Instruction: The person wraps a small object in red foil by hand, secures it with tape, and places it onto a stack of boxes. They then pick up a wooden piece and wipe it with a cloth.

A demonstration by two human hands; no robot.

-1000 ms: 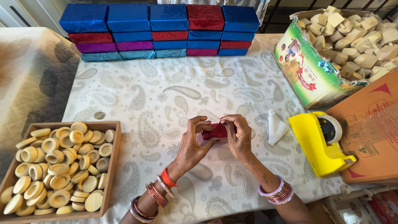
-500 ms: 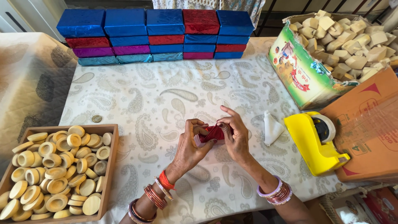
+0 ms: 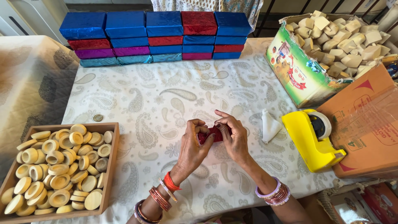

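Observation:
My left hand [image 3: 194,146] and my right hand [image 3: 233,136] meet over the middle of the table and both grip a small object wrapped in shiny red foil [image 3: 210,133]. Fingers of both hands press on its ends, so most of it is hidden. Bangles circle both wrists. A wooden tray [image 3: 111,166] full of several round pale wooden pieces [image 3: 62,166] sits at the front left, apart from my left hand. A yellow tape dispenser [image 3: 311,141] stands just right of my right hand, with a small folded white paper [image 3: 269,124] between them.
Stacked foil-wrapped boxes [image 3: 155,37] in blue, red and purple line the far edge. A printed carton [image 3: 302,70] with several pale wooden blocks stands at the back right, a brown cardboard box [image 3: 369,124] at the right. A coin [image 3: 98,118] lies on the paisley tablecloth [image 3: 166,95].
Both hands stay on the red foil object and have shifted their fingers slightly around it. Nothing else on the table has moved.

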